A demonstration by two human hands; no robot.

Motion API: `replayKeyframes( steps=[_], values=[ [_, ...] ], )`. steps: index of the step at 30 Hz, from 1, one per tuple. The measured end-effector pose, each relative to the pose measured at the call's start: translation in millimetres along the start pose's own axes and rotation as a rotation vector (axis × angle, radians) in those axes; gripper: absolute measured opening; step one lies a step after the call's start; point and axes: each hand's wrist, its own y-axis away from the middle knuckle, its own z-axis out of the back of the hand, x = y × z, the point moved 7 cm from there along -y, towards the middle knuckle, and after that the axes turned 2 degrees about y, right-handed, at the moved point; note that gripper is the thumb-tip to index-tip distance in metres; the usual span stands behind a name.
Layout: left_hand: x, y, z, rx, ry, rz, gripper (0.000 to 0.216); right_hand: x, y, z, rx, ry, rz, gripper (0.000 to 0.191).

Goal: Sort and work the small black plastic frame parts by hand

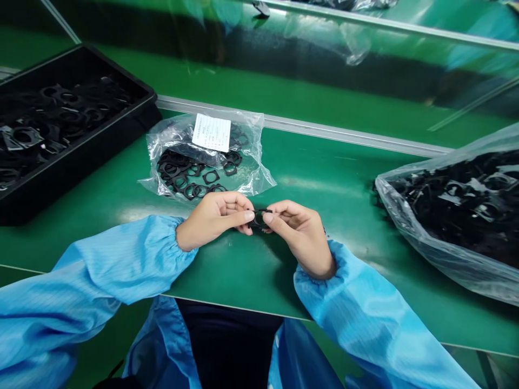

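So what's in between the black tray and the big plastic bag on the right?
In the head camera view, a small clear bag of black rings sits there on the green table, with a white label on top.

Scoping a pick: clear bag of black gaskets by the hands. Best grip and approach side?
Probably the flat film corner on the right of the clear bag in view, coming from that side. The film there runs past the gaskets, so it should pinch cleanly, away from the left hand and right hand and the black tray.

left hand [213,219] and right hand [298,237] pinch a black gasket [258,219] over green bench [284,281]
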Motion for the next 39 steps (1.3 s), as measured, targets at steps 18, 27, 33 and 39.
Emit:
replayKeyframes(
  steps=[18,27,33,39],
  values=[
    [-8.9,2.0,-1.0,0.056,-0.141,-0.112,0.017,6.1,3.7,-1.9,0.015,0.037,0.026,0.037],
    [0.9,-0.4,3.3,0.072,-0.033,-0.053,0.030,2.7,1.7,0.7,0.028,0.038,0.006,0.034],
    [-3.9,0.0,1.5,0.063,-0.068,-0.083,0.033,4.5,3.5,-2.5,0.064,0.090,0.007,0.037],
    [-4.0,0.4,0.8,0.057,-0.099,-0.074,0.031,2.9,3.2,-1.2,0.052,0.103,-0.014,0.041]
  ],
)
